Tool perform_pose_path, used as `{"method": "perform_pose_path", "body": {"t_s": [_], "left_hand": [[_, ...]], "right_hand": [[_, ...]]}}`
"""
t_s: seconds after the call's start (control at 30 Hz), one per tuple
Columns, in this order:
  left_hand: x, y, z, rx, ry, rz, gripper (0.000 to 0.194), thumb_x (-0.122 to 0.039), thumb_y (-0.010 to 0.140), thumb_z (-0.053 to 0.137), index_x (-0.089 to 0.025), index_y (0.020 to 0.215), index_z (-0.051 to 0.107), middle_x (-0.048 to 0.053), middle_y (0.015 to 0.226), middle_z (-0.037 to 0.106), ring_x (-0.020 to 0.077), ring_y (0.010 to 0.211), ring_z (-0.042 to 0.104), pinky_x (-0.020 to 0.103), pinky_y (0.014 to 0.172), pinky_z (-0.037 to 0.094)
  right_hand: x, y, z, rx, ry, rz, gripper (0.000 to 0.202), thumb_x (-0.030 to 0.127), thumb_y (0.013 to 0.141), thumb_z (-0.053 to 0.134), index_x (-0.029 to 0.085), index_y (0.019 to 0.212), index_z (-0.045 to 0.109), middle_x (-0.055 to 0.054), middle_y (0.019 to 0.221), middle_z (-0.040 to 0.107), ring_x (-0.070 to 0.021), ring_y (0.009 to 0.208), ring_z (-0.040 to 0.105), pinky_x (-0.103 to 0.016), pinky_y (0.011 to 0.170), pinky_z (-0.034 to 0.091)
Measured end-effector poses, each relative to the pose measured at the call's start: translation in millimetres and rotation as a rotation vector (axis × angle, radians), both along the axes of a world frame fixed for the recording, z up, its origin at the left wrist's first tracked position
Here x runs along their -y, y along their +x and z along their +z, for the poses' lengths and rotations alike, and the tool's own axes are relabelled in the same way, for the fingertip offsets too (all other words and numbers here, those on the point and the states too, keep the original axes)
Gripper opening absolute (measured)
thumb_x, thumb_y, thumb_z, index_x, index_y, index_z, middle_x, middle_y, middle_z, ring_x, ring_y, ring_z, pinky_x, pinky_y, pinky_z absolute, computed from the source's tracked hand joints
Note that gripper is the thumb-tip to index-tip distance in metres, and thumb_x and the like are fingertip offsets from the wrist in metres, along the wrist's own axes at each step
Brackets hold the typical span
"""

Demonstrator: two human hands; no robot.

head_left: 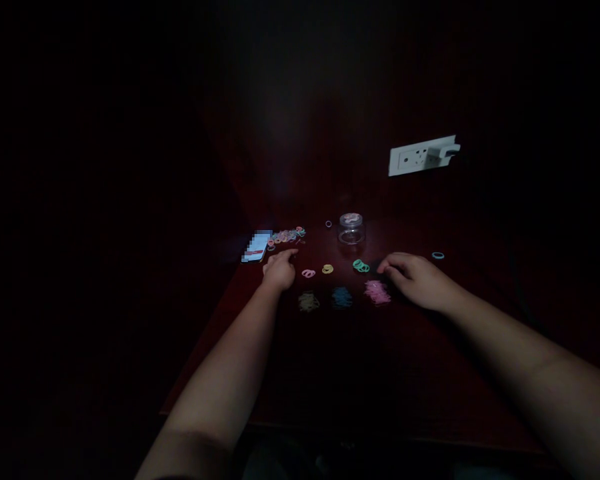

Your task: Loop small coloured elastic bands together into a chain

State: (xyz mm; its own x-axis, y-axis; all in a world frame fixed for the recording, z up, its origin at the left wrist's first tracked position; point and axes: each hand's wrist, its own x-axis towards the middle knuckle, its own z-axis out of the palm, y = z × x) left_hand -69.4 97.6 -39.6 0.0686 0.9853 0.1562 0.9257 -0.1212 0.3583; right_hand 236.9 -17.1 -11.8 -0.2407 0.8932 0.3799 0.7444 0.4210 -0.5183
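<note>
My left hand (pixel 280 270) is low over the table beside a mixed pile of small coloured elastic hair ties (pixel 286 236), its index finger stretched towards them. I see nothing held in it. Bent and slightly apart, the fingers of my right hand (pixel 417 280) hover just right of a few green hair ties (pixel 361 266), holding nothing visible. Between the hands lie pink hair ties (pixel 309 273) and yellow hair ties (pixel 327 269). Closer to me are a dull yellowish bunch (pixel 309 302), a blue bunch (pixel 341 297) and a bright pink bunch (pixel 377 292).
A lidded clear jar (pixel 351 230) stands at the back, with one pale hair tie (pixel 329 224) to its left. A lit phone (pixel 257 246) lies at the table's left edge. One light-blue hair tie (pixel 438 255) is far right. A wall socket (pixel 423 157) holds a plug.
</note>
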Motion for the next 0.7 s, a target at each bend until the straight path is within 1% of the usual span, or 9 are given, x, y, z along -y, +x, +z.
{"method": "perform_pose_path", "body": {"t_s": [0.1, 0.2, 0.3, 0.4, 0.47, 0.53, 0.6, 0.7], "left_hand": [[0.8, 0.6, -0.3, 0.001, 0.005, -0.030, 0.049, -0.014, 0.085, 0.044, -0.036, 0.126, 0.062, -0.007, 0.145, 0.050, 0.0273, 0.136, 0.041, 0.049, 0.112, 0.034], [1.2, 2.0, 0.0, 0.009, 0.016, -0.044, 0.048, -0.014, 0.085, 0.044, -0.033, 0.126, 0.063, -0.005, 0.143, 0.053, 0.0268, 0.135, 0.043, 0.048, 0.112, 0.034], [0.5, 2.8, 0.5, 0.026, 0.035, -0.051, 0.044, -0.017, 0.085, 0.047, -0.028, 0.124, 0.065, -0.002, 0.139, 0.057, 0.0260, 0.130, 0.048, 0.042, 0.110, 0.038], [-1.5, 1.5, 0.2, 0.051, 0.054, -0.051, 0.037, -0.021, 0.085, 0.053, -0.026, 0.118, 0.068, 0.002, 0.128, 0.065, 0.0235, 0.119, 0.058, 0.035, 0.105, 0.043], [-2.8, -0.3, -0.4, 0.066, 0.064, -0.038, 0.032, -0.025, 0.085, 0.056, -0.024, 0.113, 0.070, 0.005, 0.116, 0.071, 0.0222, 0.108, 0.064, 0.033, 0.098, 0.047], [-3.6, -2.2, -1.1, 0.082, 0.074, -0.021, 0.027, -0.027, 0.085, 0.057, -0.022, 0.108, 0.071, 0.006, 0.105, 0.074, 0.0205, 0.097, 0.068, 0.030, 0.091, 0.051], [-4.2, -4.1, -1.7, 0.092, 0.099, 0.009, 0.026, -0.030, 0.085, 0.060, -0.020, 0.107, 0.070, 0.007, 0.106, 0.073, 0.0198, 0.095, 0.067, 0.030, 0.089, 0.051], [-5.1, -6.2, -2.3, 0.090, 0.129, 0.072, 0.029, -0.035, 0.082, 0.064, -0.020, 0.106, 0.070, 0.010, 0.114, 0.070, 0.0217, 0.102, 0.065, 0.032, 0.094, 0.048]], "right_hand": [[0.5, -0.7, -0.1, 0.014, -0.010, -0.001, 0.023, 0.021, 0.085, 0.044, 0.018, 0.086, 0.066, -0.006, 0.081, 0.068, -0.0196, 0.070, 0.061, -0.031, 0.066, 0.044], [0.5, -0.9, -0.4, -0.005, 0.001, -0.002, 0.022, 0.021, 0.084, 0.045, 0.018, 0.085, 0.067, -0.005, 0.078, 0.068, -0.0192, 0.068, 0.060, -0.030, 0.065, 0.044], [0.3, -0.7, -1.0, -0.029, 0.006, -0.004, 0.021, 0.021, 0.084, 0.046, 0.019, 0.085, 0.067, -0.004, 0.075, 0.067, -0.0186, 0.065, 0.059, -0.029, 0.063, 0.044], [0.0, -0.6, -1.4, -0.036, 0.003, -0.013, 0.021, 0.021, 0.084, 0.046, 0.019, 0.085, 0.067, -0.004, 0.074, 0.067, -0.0184, 0.064, 0.059, -0.029, 0.063, 0.043], [-0.1, -0.5, -1.5, -0.039, 0.004, -0.018, 0.021, 0.021, 0.084, 0.046, 0.019, 0.086, 0.067, -0.004, 0.075, 0.067, -0.0184, 0.065, 0.059, -0.029, 0.063, 0.043], [-0.2, -0.5, -1.7, -0.036, 0.004, -0.015, 0.021, 0.021, 0.085, 0.045, 0.018, 0.086, 0.066, -0.005, 0.076, 0.067, -0.0186, 0.066, 0.059, -0.029, 0.063, 0.044], [-0.2, -0.3, -2.0, -0.033, 0.001, -0.008, 0.021, 0.021, 0.086, 0.045, 0.018, 0.086, 0.066, -0.005, 0.078, 0.067, -0.0188, 0.067, 0.060, -0.030, 0.063, 0.044], [-0.4, -0.2, -2.6, -0.036, -0.001, -0.001, 0.022, 0.023, 0.087, 0.044, 0.018, 0.087, 0.066, -0.005, 0.078, 0.068, -0.0188, 0.067, 0.060, -0.030, 0.063, 0.044]]}}
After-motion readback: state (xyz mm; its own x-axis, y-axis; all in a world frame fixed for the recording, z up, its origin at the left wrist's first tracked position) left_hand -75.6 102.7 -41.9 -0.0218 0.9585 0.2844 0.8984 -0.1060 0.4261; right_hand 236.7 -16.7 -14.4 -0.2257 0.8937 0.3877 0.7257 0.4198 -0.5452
